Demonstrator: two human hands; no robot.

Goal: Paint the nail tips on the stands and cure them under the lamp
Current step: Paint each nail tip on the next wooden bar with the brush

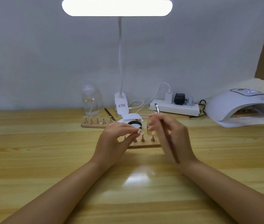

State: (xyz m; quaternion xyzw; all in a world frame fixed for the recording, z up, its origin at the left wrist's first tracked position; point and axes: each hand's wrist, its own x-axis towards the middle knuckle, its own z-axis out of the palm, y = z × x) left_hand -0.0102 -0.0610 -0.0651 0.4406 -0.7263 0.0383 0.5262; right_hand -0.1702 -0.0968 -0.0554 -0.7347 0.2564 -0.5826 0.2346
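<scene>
The wooden table fills the lower half of the frame. The curing lamp sits at the right, with a wooden base visible inside it. In the centre, the left hand pinches one nail tip between its fingertips, above the near wooden stand with small holders. The right hand grips a thin brush, blurred. A second stand with five nail tips lies further back, left of centre.
</scene>
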